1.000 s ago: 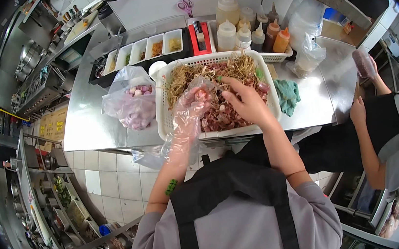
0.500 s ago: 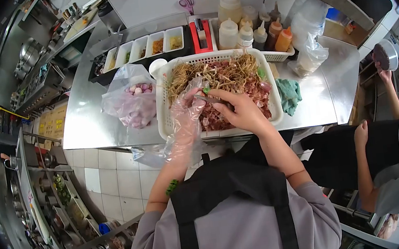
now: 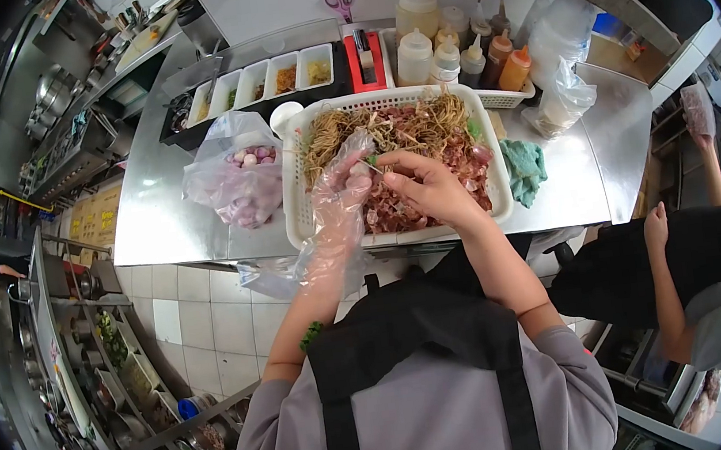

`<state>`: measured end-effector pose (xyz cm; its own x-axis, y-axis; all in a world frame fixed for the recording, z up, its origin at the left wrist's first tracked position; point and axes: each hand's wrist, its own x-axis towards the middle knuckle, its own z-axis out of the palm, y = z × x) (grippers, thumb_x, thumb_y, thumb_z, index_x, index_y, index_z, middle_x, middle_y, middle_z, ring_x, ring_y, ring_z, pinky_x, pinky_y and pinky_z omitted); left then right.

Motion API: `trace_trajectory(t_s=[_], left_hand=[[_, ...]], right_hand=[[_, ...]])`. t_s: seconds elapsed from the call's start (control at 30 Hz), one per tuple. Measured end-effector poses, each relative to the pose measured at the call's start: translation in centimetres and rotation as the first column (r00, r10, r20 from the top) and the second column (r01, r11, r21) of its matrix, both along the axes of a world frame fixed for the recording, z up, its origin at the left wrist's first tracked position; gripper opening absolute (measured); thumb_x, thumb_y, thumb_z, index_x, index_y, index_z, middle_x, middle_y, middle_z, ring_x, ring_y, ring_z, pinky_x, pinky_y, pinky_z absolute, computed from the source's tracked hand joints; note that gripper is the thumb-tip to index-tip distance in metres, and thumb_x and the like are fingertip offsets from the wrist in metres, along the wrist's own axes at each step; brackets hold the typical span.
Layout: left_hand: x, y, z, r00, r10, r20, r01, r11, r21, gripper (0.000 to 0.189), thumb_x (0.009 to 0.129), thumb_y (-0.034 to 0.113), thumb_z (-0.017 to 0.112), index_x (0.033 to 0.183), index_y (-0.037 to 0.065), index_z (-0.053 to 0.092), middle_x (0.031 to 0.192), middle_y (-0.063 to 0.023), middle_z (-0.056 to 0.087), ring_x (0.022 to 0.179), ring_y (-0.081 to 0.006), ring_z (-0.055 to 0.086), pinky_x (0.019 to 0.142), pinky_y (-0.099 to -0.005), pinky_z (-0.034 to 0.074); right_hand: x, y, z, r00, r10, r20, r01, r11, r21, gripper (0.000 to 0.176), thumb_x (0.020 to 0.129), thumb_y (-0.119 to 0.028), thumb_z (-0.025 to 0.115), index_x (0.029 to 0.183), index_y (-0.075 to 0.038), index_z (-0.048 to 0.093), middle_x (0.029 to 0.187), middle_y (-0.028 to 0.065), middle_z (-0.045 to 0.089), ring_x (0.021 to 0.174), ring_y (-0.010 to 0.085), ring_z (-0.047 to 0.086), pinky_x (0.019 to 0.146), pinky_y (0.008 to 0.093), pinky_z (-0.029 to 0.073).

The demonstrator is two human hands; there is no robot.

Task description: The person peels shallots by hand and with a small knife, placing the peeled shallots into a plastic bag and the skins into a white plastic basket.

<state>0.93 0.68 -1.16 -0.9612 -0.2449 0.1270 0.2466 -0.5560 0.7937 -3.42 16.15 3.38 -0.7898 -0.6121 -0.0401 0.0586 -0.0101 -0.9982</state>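
Note:
My left hand (image 3: 342, 183), in a clear plastic glove, is closed round a pale peeled shallot (image 3: 361, 172) above a white plastic basket (image 3: 294, 206). Close against it, my right hand (image 3: 427, 184) is bare, with its fingers pinched on a small knife that shows only as a thin edge. A bit of green sits between the two hands; I cannot make out what it is. Reddish papery shallot skins (image 3: 399, 212) and clumps of dry, stringy stalks (image 3: 336, 130) fill the basket. Left of it, a plastic bag (image 3: 232, 186) holds several shallots.
Behind the basket stand condiment tubs (image 3: 284, 78), a red-and-white box (image 3: 366, 60) and squeeze bottles (image 3: 414, 59). A green cloth (image 3: 523, 173) lies at the basket's right. A co-worker (image 3: 693, 258) stands at the right, holding a clear container (image 3: 697, 108).
My right hand has turned, so the knife's dark blade, plain before, is now mostly hidden. My left hand stays nearly in place. The co-worker's raised container has tilted.

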Motion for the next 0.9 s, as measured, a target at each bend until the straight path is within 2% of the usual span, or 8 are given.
trace_trajectory(t_s=[0.17,0.23,0.57,0.63,0.77,0.8,0.83,0.9], left_hand=[[-0.1,0.1,-0.5,0.995,0.07,0.075,-0.068,0.997,-0.024,0.041,0.079,0.007,0.068,0.115,-0.003,0.052,0.102,-0.0098,0.059,0.092,-0.0162,0.058,0.08,-0.0281,0.049],[0.0,0.3,0.3,0.993,0.061,0.103,-0.059,0.998,-0.02,0.041,0.079,0.006,0.068,0.116,-0.003,0.051,0.104,-0.0108,0.059,0.093,-0.0173,0.059,0.082,-0.0286,0.049],[0.3,-0.8,0.1,0.995,-0.103,0.012,0.093,0.936,0.34,0.035,0.082,-0.001,0.061,0.115,0.001,0.05,0.115,-0.0176,0.055,0.103,-0.0284,0.058,0.087,-0.0318,0.053],[0.2,-0.9,0.2,0.984,-0.17,-0.063,0.181,0.903,0.389,0.034,0.082,-0.002,0.06,0.115,0.001,0.051,0.115,-0.0174,0.055,0.103,-0.0282,0.058,0.086,-0.0305,0.053],[-0.2,-1.3,-0.9,0.984,-0.173,-0.049,0.175,0.859,0.481,0.029,0.082,-0.001,0.061,0.11,0.001,0.053,0.111,-0.0158,0.057,0.102,-0.0278,0.059,0.087,-0.0309,0.053],[-0.2,-1.2,-0.3,0.987,-0.16,-0.031,0.151,0.828,0.54,0.028,0.081,-0.002,0.061,0.108,0.001,0.053,0.109,-0.0157,0.057,0.102,-0.0277,0.059,0.087,-0.0306,0.053],[0.0,-0.9,0.3,0.987,-0.158,-0.031,0.149,0.827,0.541,0.028,0.081,-0.002,0.061,0.108,0.001,0.053,0.109,-0.0157,0.057,0.102,-0.0277,0.059,0.087,-0.0306,0.053],[0.3,0.0,1.7,0.994,-0.092,0.058,0.069,0.947,0.313,0.024,0.081,-0.004,0.061,0.104,0.0,0.053,0.108,-0.0145,0.057,0.102,-0.0282,0.059,0.087,-0.0312,0.053]], right_hand=[[-0.4,-0.1,0.0,0.992,-0.004,-0.124,0.008,0.999,0.033,0.028,0.091,-0.019,0.057,0.114,-0.004,0.056,0.074,-0.0042,0.052,0.061,0.0027,0.043,0.051,0.0187,0.035],[-0.8,-0.1,-0.2,0.981,-0.037,-0.19,0.047,0.998,0.052,0.026,0.09,-0.018,0.056,0.112,-0.004,0.058,0.102,0.0054,0.063,0.093,0.0137,0.056,0.084,0.0283,0.043],[-0.9,-0.5,0.5,0.93,-0.158,-0.331,0.201,0.974,0.1,0.025,0.088,-0.017,0.058,0.109,-0.004,0.06,0.096,0.014,0.065,0.088,0.0227,0.062,0.081,0.0319,0.045],[-1.1,-0.5,0.3,0.875,-0.147,-0.462,0.224,0.967,0.118,0.025,0.09,-0.015,0.057,0.111,-0.003,0.059,0.1,0.0052,0.062,0.085,0.0112,0.055,0.073,0.0245,0.046],[-0.4,-0.3,1.0,0.871,-0.155,-0.466,0.237,0.964,0.123,0.025,0.089,-0.014,0.058,0.111,-0.002,0.06,0.096,0.0058,0.062,0.086,0.0115,0.055,0.076,0.0259,0.046],[-0.2,-0.2,1.1,0.883,-0.16,-0.442,0.224,0.97,0.096,0.025,0.088,-0.014,0.059,0.11,-0.003,0.06,0.097,0.0112,0.064,0.088,0.0197,0.059,0.079,0.0294,0.046],[-0.1,-0.1,1.3,0.895,-0.163,-0.416,0.21,0.975,0.07,0.025,0.087,-0.013,0.059,0.109,-0.003,0.06,0.097,0.0166,0.065,0.091,0.0279,0.063,0.082,0.0328,0.046],[0.1,0.1,1.7,0.891,-0.146,-0.429,0.205,0.974,0.096,0.025,0.087,-0.013,0.059,0.11,-0.003,0.06,0.098,0.0119,0.065,0.088,0.0202,0.059,0.081,0.0297,0.045]])
